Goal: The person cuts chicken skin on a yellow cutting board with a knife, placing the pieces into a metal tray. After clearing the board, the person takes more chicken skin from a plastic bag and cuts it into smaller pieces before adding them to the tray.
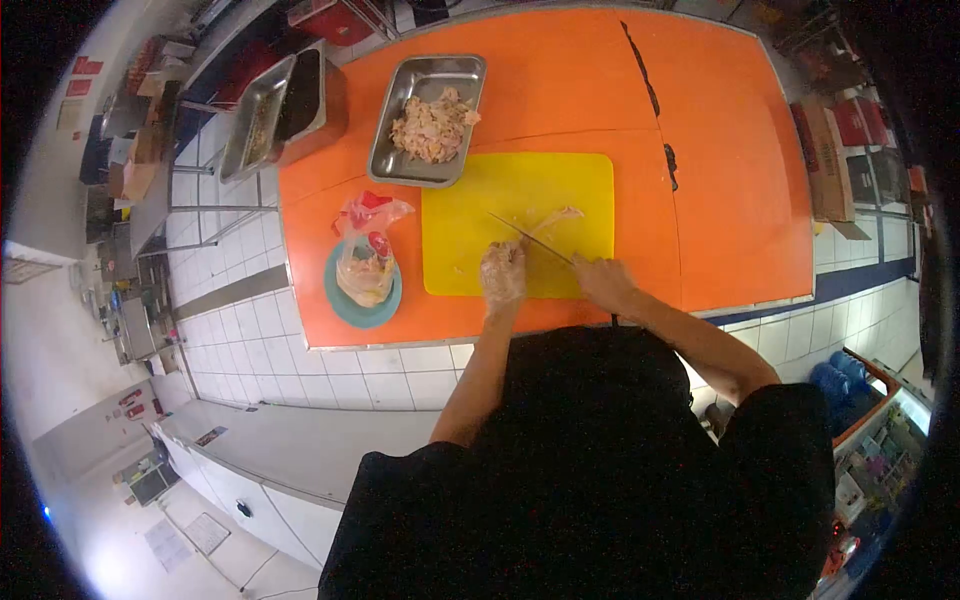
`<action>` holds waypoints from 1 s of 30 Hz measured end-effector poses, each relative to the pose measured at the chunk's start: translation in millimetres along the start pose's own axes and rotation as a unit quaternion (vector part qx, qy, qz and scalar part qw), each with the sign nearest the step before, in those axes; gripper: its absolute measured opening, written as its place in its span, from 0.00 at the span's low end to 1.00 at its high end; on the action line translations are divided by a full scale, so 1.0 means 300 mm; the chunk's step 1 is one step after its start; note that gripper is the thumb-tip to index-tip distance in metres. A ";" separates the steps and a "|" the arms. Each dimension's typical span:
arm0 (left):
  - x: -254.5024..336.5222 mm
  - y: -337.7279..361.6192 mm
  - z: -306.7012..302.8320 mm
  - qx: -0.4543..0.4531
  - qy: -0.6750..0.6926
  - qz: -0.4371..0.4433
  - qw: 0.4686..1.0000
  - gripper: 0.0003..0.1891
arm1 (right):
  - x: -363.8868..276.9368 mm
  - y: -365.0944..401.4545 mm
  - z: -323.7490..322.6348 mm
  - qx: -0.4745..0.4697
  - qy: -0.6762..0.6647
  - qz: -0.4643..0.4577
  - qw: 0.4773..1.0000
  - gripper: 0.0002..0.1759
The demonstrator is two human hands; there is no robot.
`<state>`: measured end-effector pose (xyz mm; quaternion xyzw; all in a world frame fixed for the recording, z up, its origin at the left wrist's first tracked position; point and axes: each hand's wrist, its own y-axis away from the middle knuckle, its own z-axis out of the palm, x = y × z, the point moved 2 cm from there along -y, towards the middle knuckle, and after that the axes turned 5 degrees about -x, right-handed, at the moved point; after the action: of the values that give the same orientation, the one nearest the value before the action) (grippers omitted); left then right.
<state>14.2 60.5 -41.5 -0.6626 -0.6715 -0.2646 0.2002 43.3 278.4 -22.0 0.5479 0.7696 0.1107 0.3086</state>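
Note:
My right hand (605,284) is wrapped round the handle of a knife (535,243). Its blade points up and left across the yellow cutting board (450,215). At the board's near edge, left of the blade, my left hand (503,272) has curled fingers and seems to wear a clear plastic glove. Those fingers press on a piece of raw chicken, mostly hidden beneath them and beside the blade. A thin pale strip of chicken (562,214) lies just beyond the knife, and a few small scraps dot the board.
Behind the board's left corner, a steel tray (388,165) holds chopped raw chicken (432,128). To the left, a plastic bag of meat (365,275) sits on a blue-green plate (350,312). A deep metal pan (310,140) stands by the orange table's (560,80) far left edge.

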 end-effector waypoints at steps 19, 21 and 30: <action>-0.028 -0.051 -0.097 0.002 0.066 -0.045 0.997 0.08 | 0.118 0.161 -0.080 -0.121 0.046 0.023 0.991 0.16; -0.028 -0.041 -0.116 0.001 0.093 -0.081 0.992 0.08 | 0.152 0.208 -0.064 -0.119 0.051 0.008 0.992 0.17; 0.074 -0.099 -0.092 0.038 0.068 0.117 0.990 0.10 | 0.275 0.214 0.029 0.111 -0.251 0.050 0.960 0.19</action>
<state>-18.6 61.5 -8.9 -0.7089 -0.5837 -0.2586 0.2998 80.8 376.4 -25.3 0.6265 0.6465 -0.1019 0.4232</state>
